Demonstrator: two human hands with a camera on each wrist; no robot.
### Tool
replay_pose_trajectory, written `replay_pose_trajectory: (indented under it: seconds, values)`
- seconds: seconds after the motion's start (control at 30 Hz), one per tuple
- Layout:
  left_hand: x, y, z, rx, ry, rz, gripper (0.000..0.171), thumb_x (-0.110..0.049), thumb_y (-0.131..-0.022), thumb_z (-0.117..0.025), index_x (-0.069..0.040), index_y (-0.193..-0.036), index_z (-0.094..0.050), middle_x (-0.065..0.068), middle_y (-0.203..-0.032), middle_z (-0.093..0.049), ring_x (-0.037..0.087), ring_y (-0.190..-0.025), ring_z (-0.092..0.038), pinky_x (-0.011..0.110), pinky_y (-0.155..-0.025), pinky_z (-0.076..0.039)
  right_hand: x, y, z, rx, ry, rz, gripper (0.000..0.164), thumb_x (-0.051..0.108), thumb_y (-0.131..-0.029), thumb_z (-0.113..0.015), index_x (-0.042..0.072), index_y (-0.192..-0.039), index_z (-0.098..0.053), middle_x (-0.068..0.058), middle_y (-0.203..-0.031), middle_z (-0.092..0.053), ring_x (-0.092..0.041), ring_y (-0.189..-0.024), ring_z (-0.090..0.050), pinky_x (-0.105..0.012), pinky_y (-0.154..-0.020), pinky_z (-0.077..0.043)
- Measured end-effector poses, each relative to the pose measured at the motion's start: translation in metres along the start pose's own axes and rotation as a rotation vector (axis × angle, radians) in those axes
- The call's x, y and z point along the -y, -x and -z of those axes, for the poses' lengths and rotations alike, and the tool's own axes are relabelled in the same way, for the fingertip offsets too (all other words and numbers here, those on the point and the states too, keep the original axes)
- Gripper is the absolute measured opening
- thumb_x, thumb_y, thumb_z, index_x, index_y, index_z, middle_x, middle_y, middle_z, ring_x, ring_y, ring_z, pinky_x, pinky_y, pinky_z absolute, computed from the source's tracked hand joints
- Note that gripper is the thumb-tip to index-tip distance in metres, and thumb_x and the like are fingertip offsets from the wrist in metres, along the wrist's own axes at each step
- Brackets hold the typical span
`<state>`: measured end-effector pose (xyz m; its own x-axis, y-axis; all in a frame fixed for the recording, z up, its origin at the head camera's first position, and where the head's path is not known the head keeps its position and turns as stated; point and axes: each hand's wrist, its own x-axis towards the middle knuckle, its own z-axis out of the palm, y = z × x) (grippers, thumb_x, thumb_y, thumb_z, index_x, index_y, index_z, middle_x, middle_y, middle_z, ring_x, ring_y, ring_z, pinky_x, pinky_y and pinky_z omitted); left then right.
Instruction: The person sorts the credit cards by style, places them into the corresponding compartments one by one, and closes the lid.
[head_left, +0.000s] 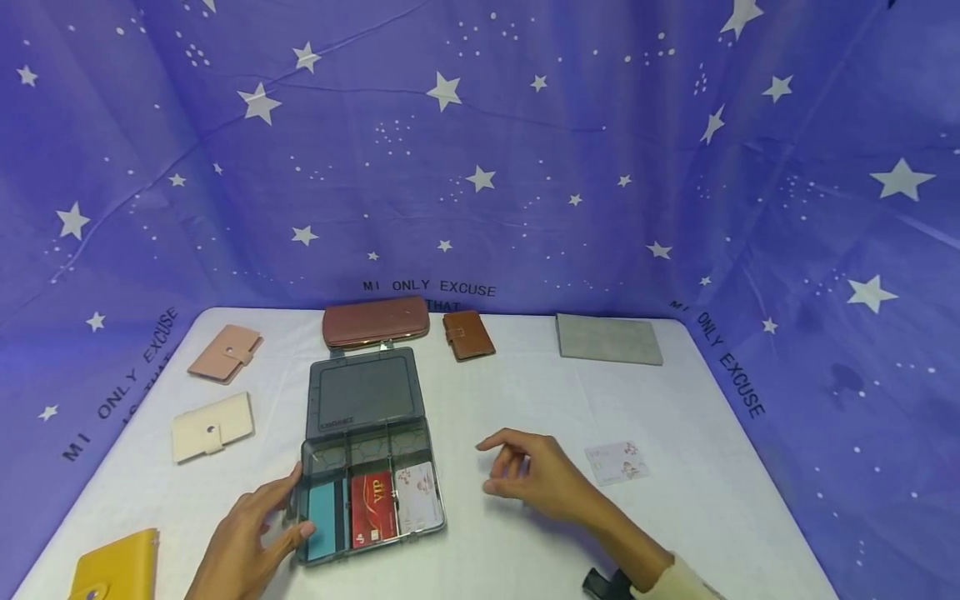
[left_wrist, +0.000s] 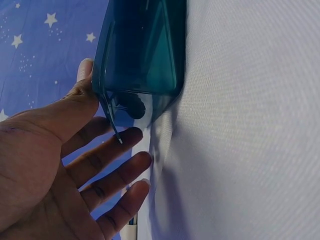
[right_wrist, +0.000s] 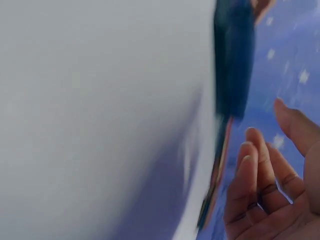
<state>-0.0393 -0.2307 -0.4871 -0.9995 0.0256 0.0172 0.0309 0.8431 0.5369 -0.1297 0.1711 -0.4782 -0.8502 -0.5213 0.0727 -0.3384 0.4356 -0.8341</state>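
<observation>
A smoky see-through plastic storage box [head_left: 372, 547] lies with its lid [head_left: 366, 392] folded back. In its front compartments lie a teal card [head_left: 322, 521] with a dark stripe, a red VIP card [head_left: 372, 508] and a pale floral card [head_left: 417, 498]. My left hand [head_left: 251, 533] holds the box's left side, thumb over the rim; in the left wrist view its other fingers [left_wrist: 122, 172] spread beside the wall. Right of the box, my right hand [head_left: 543, 479] hovers with loosely bent fingers and nothing in them. Another pale floral card [head_left: 617, 463] lies beyond it, on the table.
Card wallets in pink [head_left: 227, 354], cream [head_left: 213, 427] and yellow [head_left: 116, 567] lie on the left. Behind the box are a maroon wallet [head_left: 377, 322] and a brown one [head_left: 468, 335]. A grey wallet [head_left: 609, 340] lies back right. Starry blue cloth [head_left: 480, 208] surrounds the white table.
</observation>
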Motion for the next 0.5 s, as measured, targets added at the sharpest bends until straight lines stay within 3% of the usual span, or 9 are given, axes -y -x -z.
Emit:
replay_pose_trajectory:
  seconds: [0.1,0.23,0.33,0.5]
  values:
    - [0.001,0.0,0.002,-0.004,-0.002,-0.002,0.077,-0.046,-0.082,-0.079,-0.017,-0.147,-0.051,0.012,-0.138,-0.061,0.017,-0.094,-0.056,0.026,-0.065,-0.048,-0.02,0.023,0.026,-0.074,0.113,-0.048,0.05,0.029,-0.077,-0.087,0.019,-0.123,-0.068,0.003,-0.091,-0.07,-0.013,-0.076,-0.063,-0.027,-0.065,-0.054]
    - [0.001,0.0,0.003,0.004,-0.004,0.006,0.077,-0.045,-0.081,-0.079,-0.017,-0.147,-0.051,0.013,-0.139,-0.061,0.019,-0.098,-0.057,0.026,-0.067,-0.049,-0.039,0.05,0.059,-0.184,0.365,-0.113,0.058,0.03,-0.07,-0.091,0.024,-0.123,-0.068,0.006,-0.099,-0.067,-0.013,-0.088,-0.059,-0.029,-0.075,-0.05]
    - [0.002,0.0,0.003,0.014,0.001,0.011,0.078,-0.047,-0.081,-0.079,-0.018,-0.148,-0.05,0.012,-0.139,-0.06,0.02,-0.101,-0.058,0.027,-0.069,-0.051,-0.048,0.067,0.082,-0.209,0.534,-0.187,0.062,0.036,-0.067,-0.092,0.026,-0.123,-0.068,0.007,-0.102,-0.062,-0.013,-0.092,-0.054,-0.03,-0.075,-0.045]
    - [0.002,0.0,0.001,0.003,0.014,-0.01,0.077,-0.047,-0.082,-0.079,-0.017,-0.147,-0.051,0.012,-0.139,-0.061,0.022,-0.105,-0.059,0.028,-0.071,-0.053,-0.056,0.083,0.107,-0.169,0.581,-0.303,0.061,0.041,-0.066,-0.092,0.022,-0.119,-0.067,0.001,-0.11,-0.057,-0.017,-0.098,-0.05,-0.038,-0.08,-0.045]
